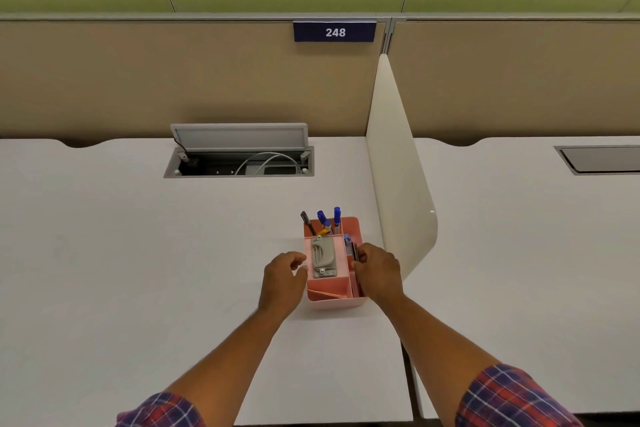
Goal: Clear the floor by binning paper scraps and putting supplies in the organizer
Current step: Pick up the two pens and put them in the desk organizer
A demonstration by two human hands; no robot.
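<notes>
While the pink organizer (334, 302) sits on the tabletop (138, 253), a thin dark item (354, 251) is pinched by the right hand (375, 269) over its side slot; the left hand (282, 276), fingers loosely curled and empty, rests beside it. Release is probably called for next.

Both forearms reach forward from rolled plaid sleeves (509, 395), bare from the elbow down, converging toward the middle. The left hand (282, 276) is held palm inward, its fingers loosely curled and thumb forward, gripping nothing. The right hand (377, 270) sits level with it and a little apart, knuckles up, wrist bent slightly inward. Its fingertips (360, 258) are pinched together at the inner side of the hand; what they pinch is too small to tell.
</notes>
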